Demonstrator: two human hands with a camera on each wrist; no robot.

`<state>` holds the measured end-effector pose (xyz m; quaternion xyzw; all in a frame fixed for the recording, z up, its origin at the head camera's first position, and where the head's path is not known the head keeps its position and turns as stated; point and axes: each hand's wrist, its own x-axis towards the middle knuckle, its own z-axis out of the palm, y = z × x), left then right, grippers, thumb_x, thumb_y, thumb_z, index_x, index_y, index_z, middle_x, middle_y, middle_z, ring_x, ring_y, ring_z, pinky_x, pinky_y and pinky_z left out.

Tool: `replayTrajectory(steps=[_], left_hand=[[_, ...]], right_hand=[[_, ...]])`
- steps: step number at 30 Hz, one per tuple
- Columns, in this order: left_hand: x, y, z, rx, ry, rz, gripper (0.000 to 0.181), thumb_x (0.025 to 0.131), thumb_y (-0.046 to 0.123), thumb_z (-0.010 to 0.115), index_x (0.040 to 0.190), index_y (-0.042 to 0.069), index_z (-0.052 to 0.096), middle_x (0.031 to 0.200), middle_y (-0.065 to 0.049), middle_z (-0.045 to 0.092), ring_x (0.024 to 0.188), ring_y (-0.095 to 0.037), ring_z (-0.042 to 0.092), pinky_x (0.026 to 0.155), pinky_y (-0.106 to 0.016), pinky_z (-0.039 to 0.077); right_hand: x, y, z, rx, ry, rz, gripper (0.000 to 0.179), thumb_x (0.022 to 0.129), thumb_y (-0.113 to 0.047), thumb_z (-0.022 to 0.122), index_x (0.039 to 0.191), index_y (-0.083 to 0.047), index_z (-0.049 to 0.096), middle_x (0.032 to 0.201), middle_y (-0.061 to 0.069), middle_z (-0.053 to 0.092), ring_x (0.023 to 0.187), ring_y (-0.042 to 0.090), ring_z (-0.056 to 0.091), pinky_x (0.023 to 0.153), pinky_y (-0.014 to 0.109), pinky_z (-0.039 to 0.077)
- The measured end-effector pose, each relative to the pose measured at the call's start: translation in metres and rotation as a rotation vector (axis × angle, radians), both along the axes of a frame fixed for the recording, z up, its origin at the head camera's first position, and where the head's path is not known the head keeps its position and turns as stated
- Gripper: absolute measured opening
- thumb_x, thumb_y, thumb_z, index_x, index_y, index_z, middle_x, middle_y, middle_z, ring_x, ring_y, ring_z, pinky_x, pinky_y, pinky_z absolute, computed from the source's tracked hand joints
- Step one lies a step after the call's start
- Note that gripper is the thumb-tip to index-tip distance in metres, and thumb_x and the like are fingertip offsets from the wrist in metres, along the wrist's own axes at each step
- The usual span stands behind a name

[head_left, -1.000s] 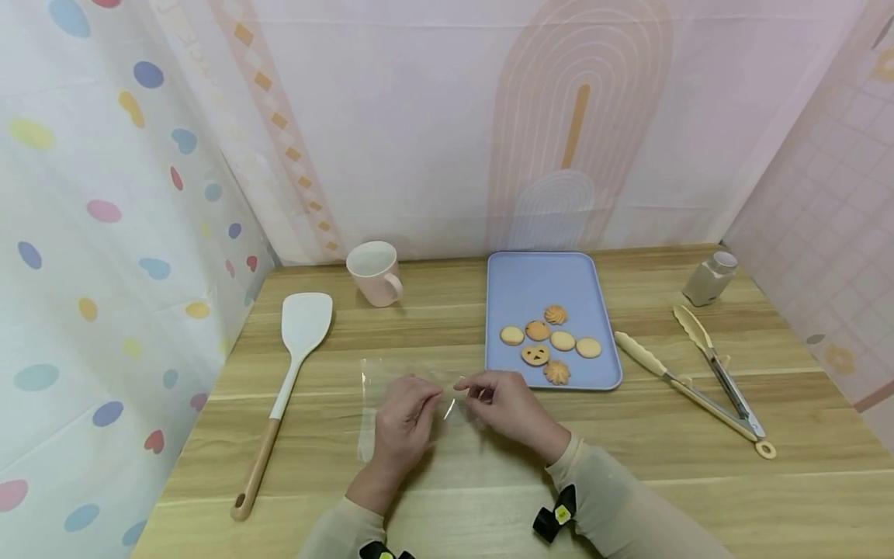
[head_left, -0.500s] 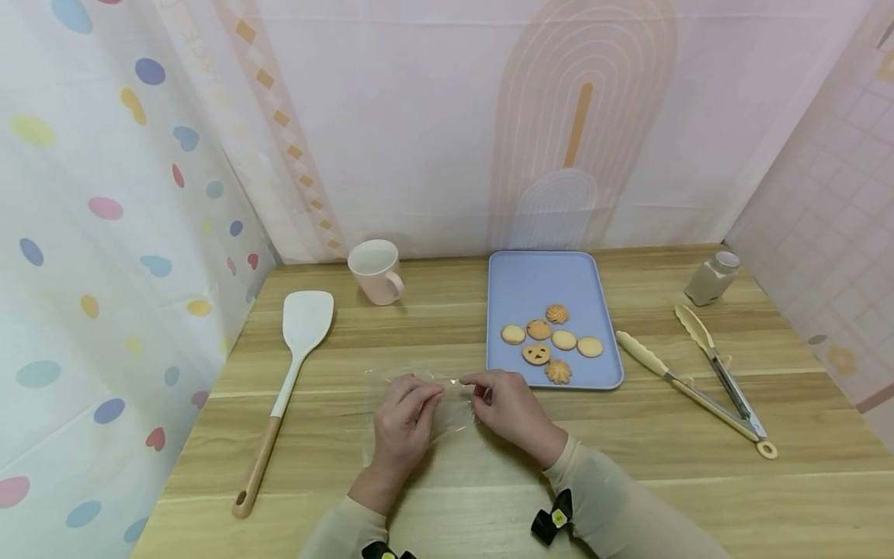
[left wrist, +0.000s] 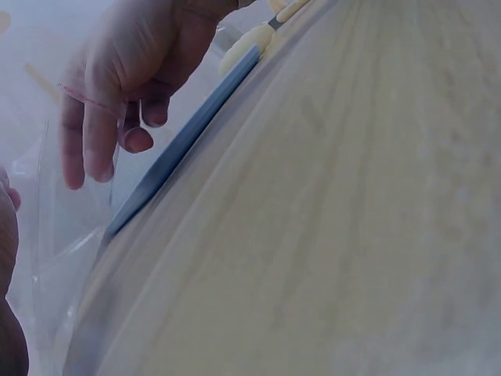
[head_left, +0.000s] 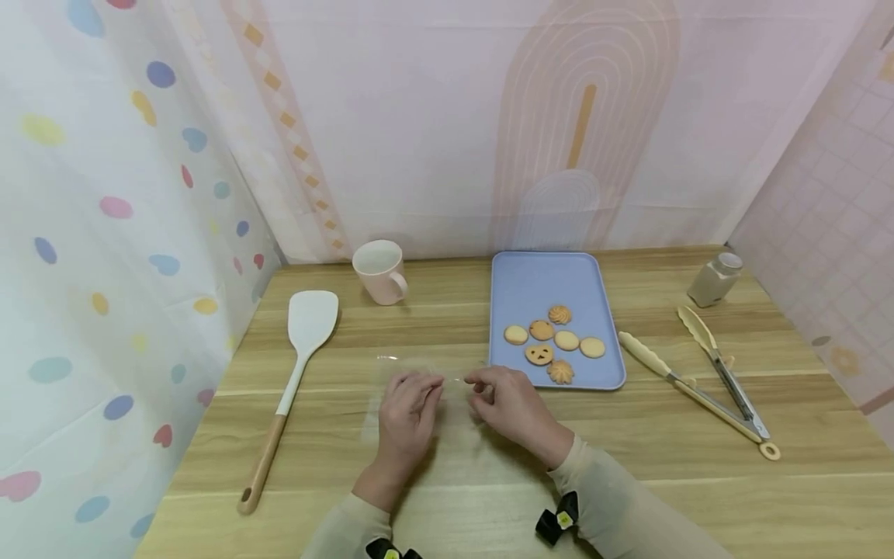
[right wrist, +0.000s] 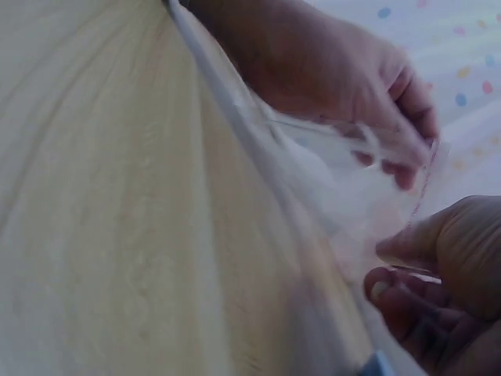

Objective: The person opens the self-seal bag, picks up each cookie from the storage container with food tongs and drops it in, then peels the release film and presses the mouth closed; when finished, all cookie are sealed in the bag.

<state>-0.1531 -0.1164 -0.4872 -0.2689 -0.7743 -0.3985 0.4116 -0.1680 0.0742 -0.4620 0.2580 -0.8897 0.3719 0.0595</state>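
A clear plastic bag stretches between both hands above the table, its film glinting at the edges. My left hand pinches the bag's edge between thumb and fingers. Facing it, my right hand holds the other end with thumb and forefinger. In the right wrist view the film spans the gap, and a thin reddish line runs along its upper edge. The left wrist view shows the right hand behind the film, with only a sliver of the left hand at the border.
Just beyond the right hand lies a blue tray with several cookies. A white spatula with a wooden handle lies left. A pink mug stands behind. Spread tongs and a lidded jar are at the right.
The bag's film has flexed and tilted between the hands, so its glints and left edge lie differently. Both hands have stayed nearly in place, still gripping it.
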Motion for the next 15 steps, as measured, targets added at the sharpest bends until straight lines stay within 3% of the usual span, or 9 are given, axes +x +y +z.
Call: replayTrajectory(steps=[4,10,15], left_hand=[[-0.001,-0.002,-0.004,0.024,-0.055,0.004,0.014,0.08,-0.007,0.07,0.09,0.002,0.069,0.085,-0.004,0.071,0.085,-0.024,0.06,0.081,-0.028,0.046],[0.0,-0.004,-0.006,-0.002,-0.093,-0.028,0.011,0.085,-0.002,0.067,0.091,0.004,0.072,0.094,-0.006,0.068,0.091,-0.026,0.058,0.084,-0.034,0.044],[0.003,-0.003,-0.004,-0.046,-0.123,-0.03,0.014,0.084,0.0,0.068,0.095,0.007,0.074,0.095,-0.007,0.06,0.09,-0.025,0.051,0.078,-0.034,0.04]], right_hand=[[0.001,0.01,0.009,0.041,-0.072,0.052,0.017,0.086,-0.015,0.072,0.102,-0.01,0.073,0.093,-0.001,0.069,0.071,0.005,0.06,0.064,0.021,0.05],[0.005,0.035,0.022,0.066,-0.151,0.075,0.014,0.087,-0.015,0.071,0.1,-0.01,0.074,0.088,-0.006,0.069,0.07,0.003,0.058,0.061,0.022,0.049],[0.01,0.084,0.031,0.028,-0.114,0.037,0.016,0.085,-0.01,0.072,0.101,-0.007,0.073,0.088,-0.002,0.07,0.072,0.005,0.061,0.062,0.021,0.051]])
